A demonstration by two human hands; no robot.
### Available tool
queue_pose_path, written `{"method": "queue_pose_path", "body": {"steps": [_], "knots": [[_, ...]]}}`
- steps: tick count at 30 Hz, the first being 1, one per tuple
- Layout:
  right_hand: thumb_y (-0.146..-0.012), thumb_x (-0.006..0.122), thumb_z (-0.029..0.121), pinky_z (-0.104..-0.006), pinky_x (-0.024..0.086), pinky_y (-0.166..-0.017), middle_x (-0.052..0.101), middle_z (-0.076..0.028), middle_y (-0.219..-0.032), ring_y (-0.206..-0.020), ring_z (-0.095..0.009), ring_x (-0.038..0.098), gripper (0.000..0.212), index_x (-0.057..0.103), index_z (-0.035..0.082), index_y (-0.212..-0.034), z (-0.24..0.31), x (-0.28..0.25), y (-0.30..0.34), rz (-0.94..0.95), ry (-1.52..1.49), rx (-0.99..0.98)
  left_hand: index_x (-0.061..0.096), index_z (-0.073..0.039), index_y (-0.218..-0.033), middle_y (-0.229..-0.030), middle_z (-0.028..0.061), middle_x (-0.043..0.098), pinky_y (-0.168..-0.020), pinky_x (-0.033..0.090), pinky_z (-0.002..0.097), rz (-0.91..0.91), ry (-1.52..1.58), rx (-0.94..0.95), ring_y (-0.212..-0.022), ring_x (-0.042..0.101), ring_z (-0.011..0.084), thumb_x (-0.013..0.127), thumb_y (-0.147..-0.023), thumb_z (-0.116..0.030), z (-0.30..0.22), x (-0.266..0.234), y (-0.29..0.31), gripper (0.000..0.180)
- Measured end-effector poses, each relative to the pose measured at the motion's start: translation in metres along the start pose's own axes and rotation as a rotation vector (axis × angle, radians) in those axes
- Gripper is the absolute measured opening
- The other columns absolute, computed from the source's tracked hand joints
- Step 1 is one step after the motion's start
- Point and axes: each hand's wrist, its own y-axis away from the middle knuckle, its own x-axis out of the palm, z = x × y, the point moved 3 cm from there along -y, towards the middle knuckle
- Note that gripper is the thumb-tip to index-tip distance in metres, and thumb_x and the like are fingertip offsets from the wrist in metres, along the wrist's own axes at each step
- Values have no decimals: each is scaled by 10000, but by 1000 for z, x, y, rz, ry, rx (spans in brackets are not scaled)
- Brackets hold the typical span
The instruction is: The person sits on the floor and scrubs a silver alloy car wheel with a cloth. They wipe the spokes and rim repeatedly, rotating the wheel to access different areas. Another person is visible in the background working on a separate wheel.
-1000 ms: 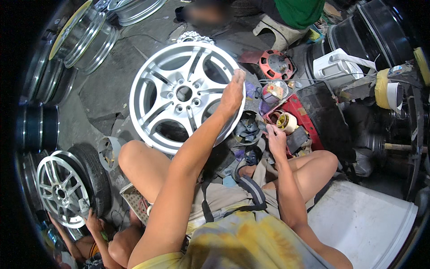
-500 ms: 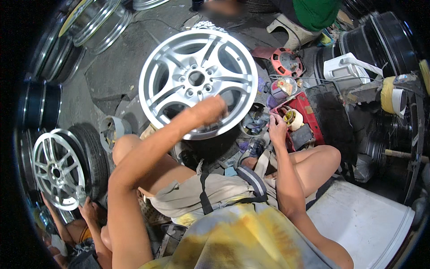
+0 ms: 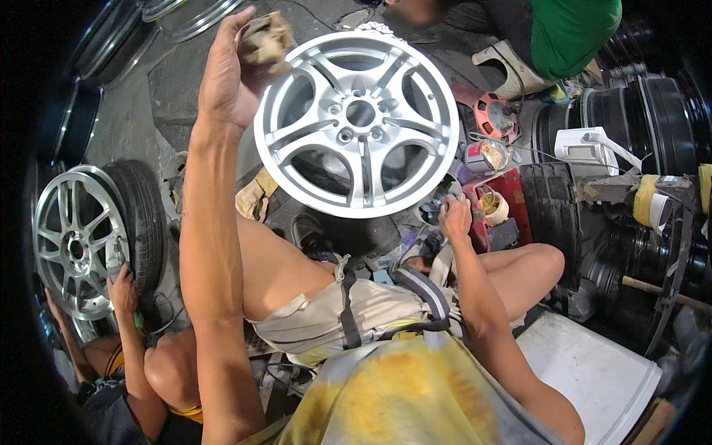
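A silver multi-spoke wheel rim (image 3: 365,167) lies face up in front of me, above my crossed legs. My left hand (image 3: 226,85) is raised at the rim's far left edge. It grips a crumpled brown cloth (image 3: 265,41), partly blurred by motion. At the rim's lower right, my right hand (image 3: 455,215) is closed with its fingers curled, beside a small pail (image 3: 432,204) of scraps. What those fingers hold, if anything, is hidden. Between my left leg and the rim lies a tan cloth (image 3: 257,194).
To the right stand a red tray (image 3: 515,193) with a round container (image 3: 491,206), a paint can (image 3: 486,156) and a white device (image 3: 586,148). On the left, another person's hand (image 3: 121,289) works at a second wheel (image 3: 78,245). A person in green (image 3: 575,37) sits at the far right.
My left hand has swung up and left from the rim's near spokes to its far left edge, with the cloth. The view has shifted, and my right hand stays near the pail.
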Motion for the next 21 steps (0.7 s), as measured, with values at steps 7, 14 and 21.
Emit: {"method": "queue_pose_path", "body": {"steps": [7,14,21], "knots": [[-759,769,311,-478,436,-937,484,-117,-1288,-1197,-327,448,292,728,115,-971,21,-4,-9,216,211,16,575,-38,-989,-1006,129,668,-538,495,201,-120,-34,57,-673,571,101,681,-883,-69,-14,4,17,153],[-760,766,416,-485,419,-956,480,-116,-1318,-1227,-328,435,410,736,87,-1002,24,-1,-1,372,311,99,599,-82,-1024,-1009,88,699,-505,365,178,-21,-357,284,-606,488,39,646,-916,-100,-11,-9,14,119],[-859,659,247,-499,475,-924,600,-199,-1155,-1119,-378,577,234,661,41,-969,9,8,-3,284,170,106,638,-43,-994,-842,16,672,-551,398,171,-54,-492,382,-610,488,16,667,-882,-97,-13,8,20,127]]}}
